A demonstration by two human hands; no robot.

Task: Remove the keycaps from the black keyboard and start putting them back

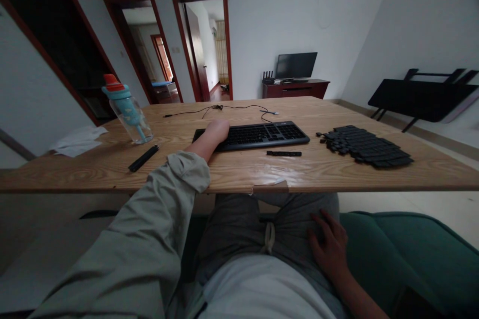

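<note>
A black computer keyboard (pixel 258 134) lies on the wooden table in front of me. Over its left part is my left hand (pixel 217 131), its back toward me and curled; the fingers are hidden behind it. Just in front of the keyboard lies a short black strip (pixel 283 153) that looks like a row of keycaps. To the right, a spread of loose black keycaps (pixel 364 146) covers part of the tabletop. My right hand (pixel 329 241) rests on my thigh below the table edge, fingers spread and holding nothing.
A clear bottle with a red lid (pixel 129 112), a black stick-like object (pixel 143 158) and white tissues (pixel 78 140) are at the table's left. A thin cable (pixel 219 107) runs behind the keyboard. The table's front edge (pixel 337 190) passes above my lap.
</note>
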